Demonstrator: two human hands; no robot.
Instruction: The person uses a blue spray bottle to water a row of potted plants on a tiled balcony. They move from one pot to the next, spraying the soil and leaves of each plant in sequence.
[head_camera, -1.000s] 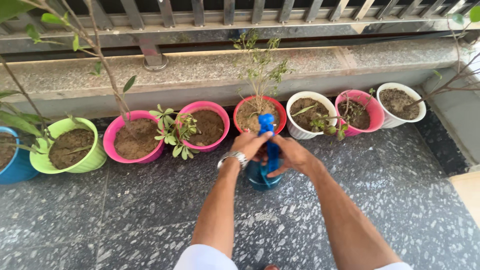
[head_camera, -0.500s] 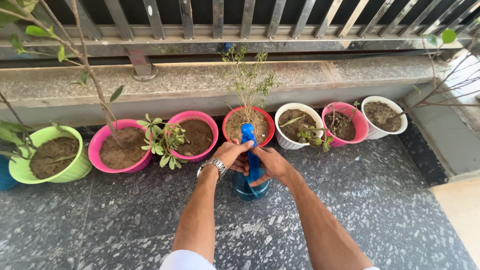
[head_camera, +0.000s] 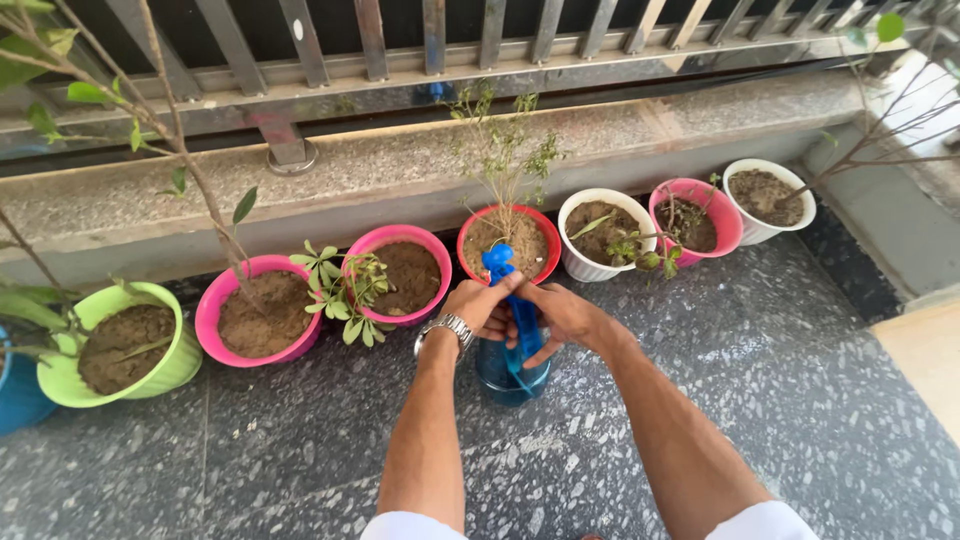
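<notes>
A blue spray bottle (head_camera: 512, 372) stands on the speckled floor in front of me. Both hands are wrapped around its neck, below the blue nozzle head (head_camera: 497, 262). My left hand (head_camera: 480, 307), with a metal watch on the wrist, grips the left side. My right hand (head_camera: 562, 315) grips the right side and the trigger area. Just beyond the nozzle is a red pot (head_camera: 545, 240) with a thin leafy plant.
A row of soil-filled pots lines the ledge: green (head_camera: 180, 362), pink (head_camera: 215, 310), magenta (head_camera: 440, 250), white (head_camera: 585, 265), pink (head_camera: 728, 215), white (head_camera: 800, 205). A blue pot (head_camera: 18, 405) sits far left. Metal railing (head_camera: 370, 40) runs above the concrete ledge.
The view has shifted slightly, so the pots sit a little lower and farther left. Both hands remain on the spray bottle, with the nozzle still upright.
</notes>
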